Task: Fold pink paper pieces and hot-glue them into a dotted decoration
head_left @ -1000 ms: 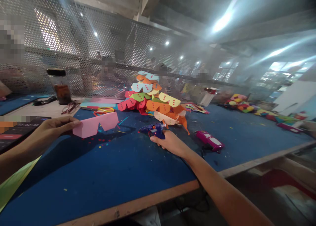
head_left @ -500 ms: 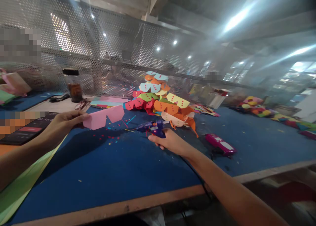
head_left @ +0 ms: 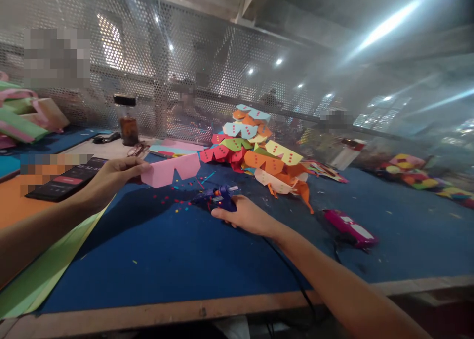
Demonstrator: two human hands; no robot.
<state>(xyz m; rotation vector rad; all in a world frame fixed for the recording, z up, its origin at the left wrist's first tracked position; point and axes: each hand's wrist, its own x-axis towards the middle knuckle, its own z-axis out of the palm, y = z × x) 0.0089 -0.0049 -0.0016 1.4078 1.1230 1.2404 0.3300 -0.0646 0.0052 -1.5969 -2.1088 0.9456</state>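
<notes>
My left hand [head_left: 128, 173] pinches one end of a pink paper cutout [head_left: 172, 171], which has a V-shaped notch in its lower edge. It is held up above the blue table [head_left: 177, 260]. In my right hand [head_left: 246, 215] is a dark blue hot glue gun [head_left: 217, 196], gripped by its handle with the nozzle pointing left and a glue stick poking out at the back. Small red, yellow and blue paper bits lie under the nozzle. Behind the gun rises a pile of folded coloured paper pieces [head_left: 262, 159] with red squares on them.
A magenta box-shaped object [head_left: 350, 229] lies right of my forearm. At left are a phone [head_left: 68, 178], green paper sheets [head_left: 55, 260] and a jar of brown liquid [head_left: 128, 124]. A perforated metal screen [head_left: 185, 72] stands behind. The gun's cord [head_left: 292, 270] crosses the front edge.
The camera view has turned, so most things appear shifted right. My right hand has brought the glue gun left, closer to the pink paper, which stays in my left hand.
</notes>
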